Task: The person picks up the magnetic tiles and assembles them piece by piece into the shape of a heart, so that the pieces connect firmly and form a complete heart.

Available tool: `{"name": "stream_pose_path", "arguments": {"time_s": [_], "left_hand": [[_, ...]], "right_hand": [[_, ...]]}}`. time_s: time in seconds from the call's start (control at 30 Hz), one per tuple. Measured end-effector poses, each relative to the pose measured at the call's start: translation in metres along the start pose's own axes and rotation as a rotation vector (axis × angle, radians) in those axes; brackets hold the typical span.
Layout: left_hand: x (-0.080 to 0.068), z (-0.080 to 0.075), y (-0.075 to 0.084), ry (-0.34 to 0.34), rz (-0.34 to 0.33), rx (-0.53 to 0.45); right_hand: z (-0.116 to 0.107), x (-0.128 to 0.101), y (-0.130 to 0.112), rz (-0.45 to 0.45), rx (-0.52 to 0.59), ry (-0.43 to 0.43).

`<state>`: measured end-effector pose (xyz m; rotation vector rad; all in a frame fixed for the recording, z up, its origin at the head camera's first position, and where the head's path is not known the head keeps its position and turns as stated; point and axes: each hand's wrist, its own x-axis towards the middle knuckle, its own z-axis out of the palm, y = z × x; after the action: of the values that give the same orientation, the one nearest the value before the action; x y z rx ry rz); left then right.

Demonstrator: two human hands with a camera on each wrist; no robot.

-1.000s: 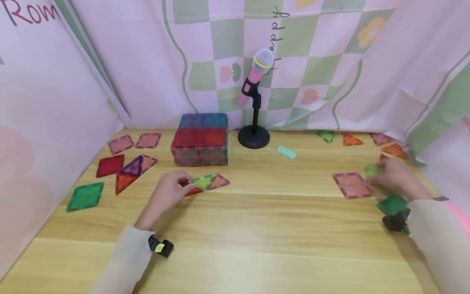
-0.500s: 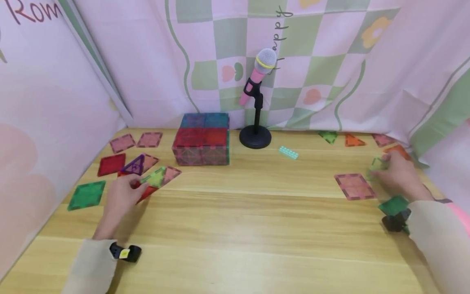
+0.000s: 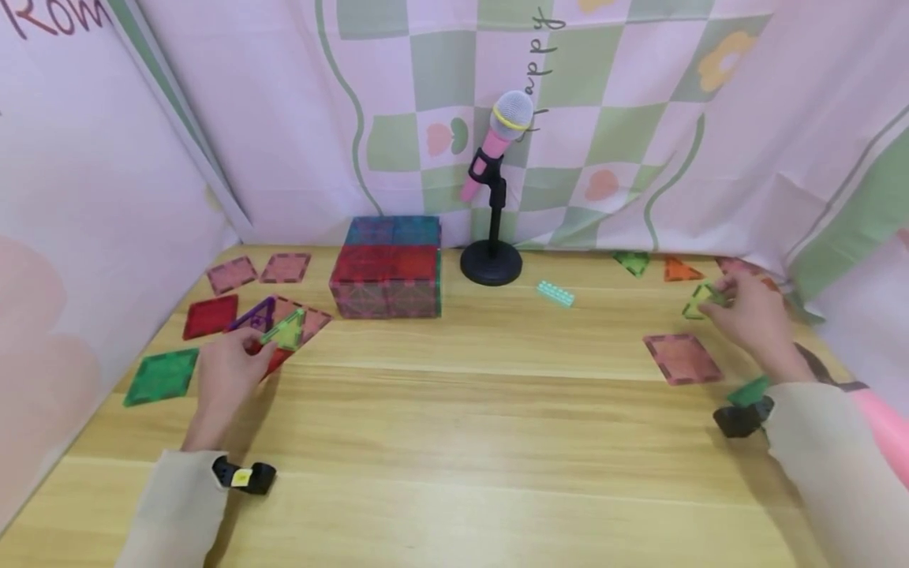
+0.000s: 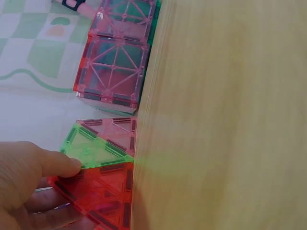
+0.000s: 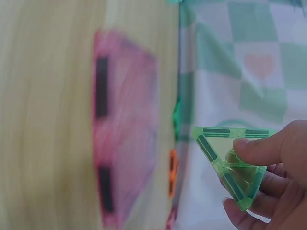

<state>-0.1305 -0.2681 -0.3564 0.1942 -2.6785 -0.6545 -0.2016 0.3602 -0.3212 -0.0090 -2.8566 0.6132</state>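
Observation:
At the left of the head view, my left hand (image 3: 230, 371) holds a light-green triangular magnetic tile (image 4: 91, 149). Its thumb presses on that tile's corner, with the other fingers behind. Joined beside it are a red tile (image 4: 108, 184) and a pink triangular tile (image 4: 117, 130). The group overlaps a purple triangular tile (image 3: 257, 317) in the head view. Far to the right, my right hand (image 3: 756, 323) pinches another light-green triangular magnetic tile (image 5: 218, 143) between thumb and fingers, above the table. A pink square tile (image 3: 683, 359) lies just left of this hand.
A box of red, pink and blue tiles (image 3: 387, 284) stands at the back, beside a pink toy microphone (image 3: 495, 144) on a black stand. A turquoise studded brick (image 3: 555, 293) lies nearby. Left are a red tile (image 3: 211, 317) and a green square tile (image 3: 162, 377); an orange triangle (image 3: 682, 270) lies back right.
My left hand has carried its joined tiles leftward, up to the purple triangle. The right hand has moved slightly back and left, bringing its light-green triangle away from beside the pink square.

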Motion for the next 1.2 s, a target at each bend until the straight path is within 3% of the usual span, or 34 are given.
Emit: {"name": "stream_pose_path", "arguments": {"time_s": [0.17,0.5,0.73,0.93,1.2], "left_hand": [[-0.001,-0.001,0.0,-0.003,0.004,-0.008],[0.0,-0.004,0.0,-0.026,-0.011,-0.061],[-0.001,0.001,0.0,-0.01,0.008,-0.062],[0.0,0.003,0.001,-0.002,0.008,-0.075],[-0.001,0.004,0.001,-0.036,-0.007,-0.103]], "right_hand": [[0.013,-0.003,-0.031,-0.037,0.086,0.014],[0.057,-0.013,-0.119,-0.163,0.281,-0.171],[0.088,-0.021,-0.166,-0.272,0.367,-0.244],[0.107,-0.027,-0.189,-0.323,0.41,-0.273],[0.121,-0.032,-0.198,-0.341,0.453,-0.348]]}}
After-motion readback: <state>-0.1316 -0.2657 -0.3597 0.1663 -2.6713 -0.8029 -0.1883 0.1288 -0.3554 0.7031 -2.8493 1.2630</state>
